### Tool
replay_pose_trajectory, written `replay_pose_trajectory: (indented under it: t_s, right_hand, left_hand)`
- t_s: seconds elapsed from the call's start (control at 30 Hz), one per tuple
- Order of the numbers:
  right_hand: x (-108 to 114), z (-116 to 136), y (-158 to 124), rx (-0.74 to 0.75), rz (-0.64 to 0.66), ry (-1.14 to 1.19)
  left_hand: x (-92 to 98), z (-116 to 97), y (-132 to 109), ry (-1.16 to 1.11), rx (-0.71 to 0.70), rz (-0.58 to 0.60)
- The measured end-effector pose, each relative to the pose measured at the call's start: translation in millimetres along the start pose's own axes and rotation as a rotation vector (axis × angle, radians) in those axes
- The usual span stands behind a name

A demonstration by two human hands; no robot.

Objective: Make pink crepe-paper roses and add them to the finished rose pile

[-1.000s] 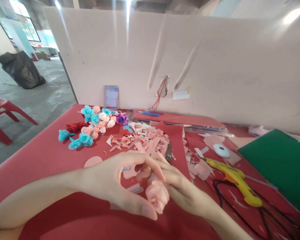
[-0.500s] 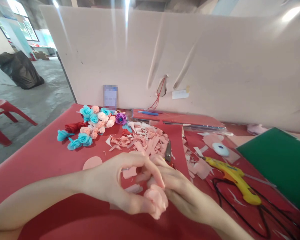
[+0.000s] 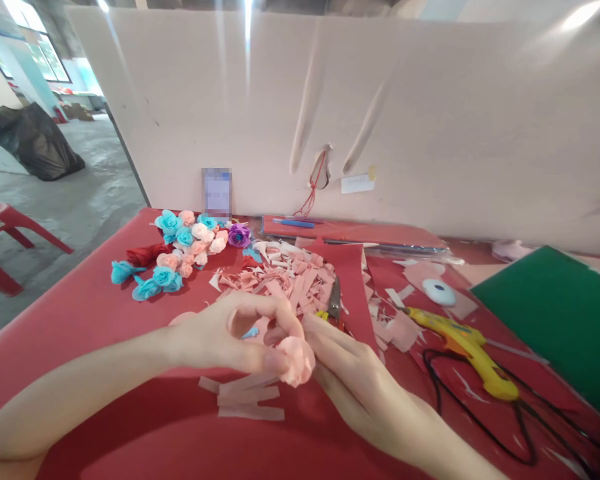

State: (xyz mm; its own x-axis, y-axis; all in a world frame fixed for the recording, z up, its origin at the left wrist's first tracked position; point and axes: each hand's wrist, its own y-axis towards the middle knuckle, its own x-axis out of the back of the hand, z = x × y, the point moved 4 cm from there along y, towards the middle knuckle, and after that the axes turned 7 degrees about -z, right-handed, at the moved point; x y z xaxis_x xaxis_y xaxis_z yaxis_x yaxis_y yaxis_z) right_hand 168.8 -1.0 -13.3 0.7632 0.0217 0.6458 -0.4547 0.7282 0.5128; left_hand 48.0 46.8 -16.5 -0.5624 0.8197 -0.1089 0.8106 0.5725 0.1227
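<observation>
A small pink paper rose (image 3: 296,360) is held between both hands above the red table (image 3: 80,320). My left hand (image 3: 230,337) pinches its left side with thumb and curled fingers. My right hand (image 3: 353,380) grips it from the right and behind, fingers pressed against the petals. Several pink paper strips (image 3: 247,397) lie flat on the table just below the rose.
A pile of pink paper scraps (image 3: 280,277) and scissors (image 3: 335,303) lie beyond my hands. Finished blue, pink and purple paper roses (image 3: 180,250) sit at the far left. A yellow glue gun (image 3: 467,350) with black cord lies right, by a green sheet (image 3: 555,320). A board stands behind.
Both hands lifted the rose up and slightly away from me, uncovering the paper strips beneath. My left thumb now presses closer on the petals.
</observation>
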Motion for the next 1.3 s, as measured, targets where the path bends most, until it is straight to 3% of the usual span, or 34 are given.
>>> replay_pose_trajectory:
  t_s: [0.13,0.3,0.43,0.6,0.8,0.97,1.13,1.3]
  right_hand:
    - [-1.1,2.5,-3.7,0.148,-0.143,-0.213]
    - [-2.9,2.2,-5.3,0.224,-0.194,-0.280]
    - [-1.3,-1.5,-3.0,0.238,-0.196,-0.265]
    - [1.1,-7.2,-1.6,0.244,-0.172,-0.282]
    - [1.0,-10.2,-1.5,0.327,-0.129,-0.333]
    - [6.4,-17.5,1.4,0.405,-0.135,-0.349]
    - [11.8,-33.7,1.1,0.347,-0.119,-0.236]
    - [7.5,-42.8,1.1,0.159,-0.033,0.063]
  left_hand:
    - [1.5,3.3,1.7,-0.052,0.034,-0.041]
    - [2.2,1.3,2.2,-0.078,-0.003,-0.060]
    - [0.1,1.0,2.1,-0.043,-0.001,-0.077]
    - [1.8,-0.6,2.2,0.166,-0.024,-0.214]
    - [-2.2,-3.3,-0.3,0.282,-0.002,-0.150]
    - [1.9,-3.6,-2.6,0.352,-0.054,-0.212]
    - [9.4,3.4,-2.0,0.307,-0.073,-0.338]
    - [3.1,-2.5,0.6,0.557,-0.299,-0.367]
